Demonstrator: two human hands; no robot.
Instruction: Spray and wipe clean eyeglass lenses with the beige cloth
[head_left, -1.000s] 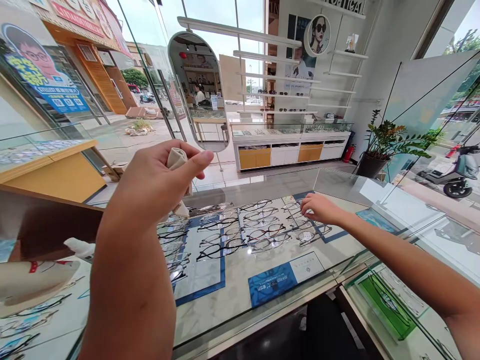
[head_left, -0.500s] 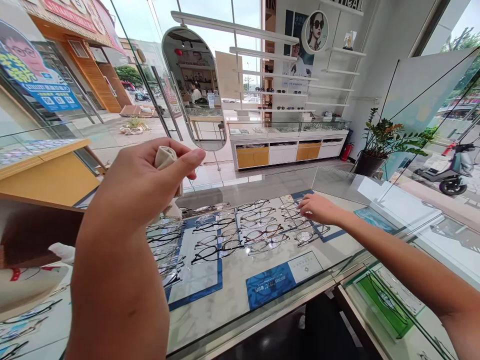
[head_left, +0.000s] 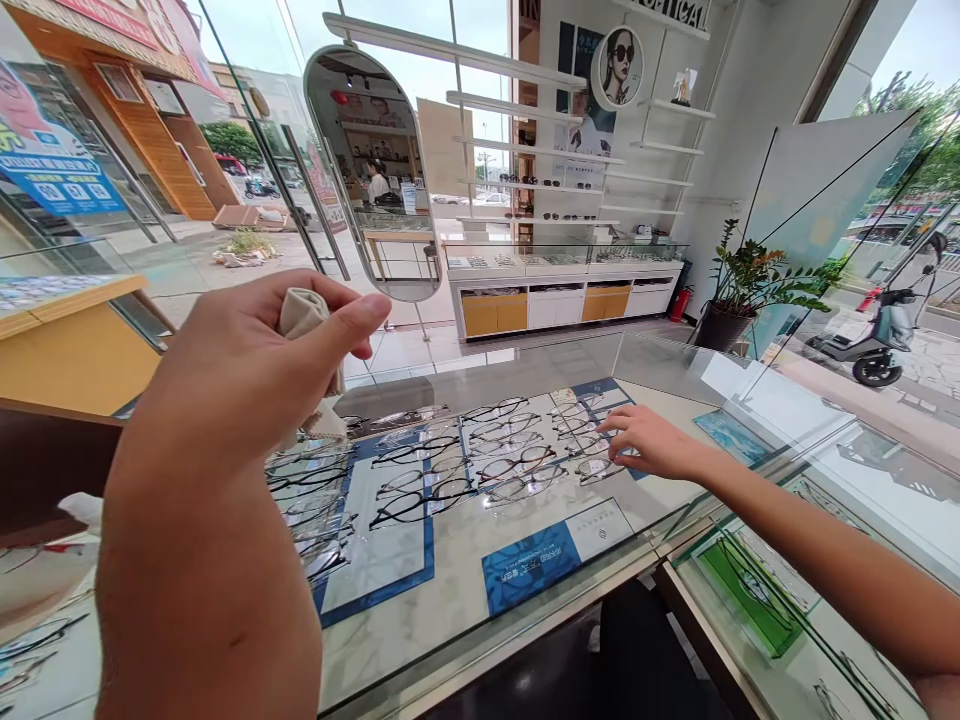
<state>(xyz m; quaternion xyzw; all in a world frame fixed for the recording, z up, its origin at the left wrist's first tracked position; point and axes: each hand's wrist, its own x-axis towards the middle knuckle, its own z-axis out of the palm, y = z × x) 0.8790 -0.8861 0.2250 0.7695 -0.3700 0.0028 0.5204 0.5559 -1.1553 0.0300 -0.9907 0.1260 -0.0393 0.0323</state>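
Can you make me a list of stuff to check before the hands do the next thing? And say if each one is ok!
1. Cloth held: ok, it's in the left hand.
2. Left hand free: not ok, the cloth is in it.
3. Right hand open: ok, its fingers are spread.
4. Right fingers off the glasses: cannot tell, they're very close.
5. No glasses on the blue and white card: ok, it lies in front of them.
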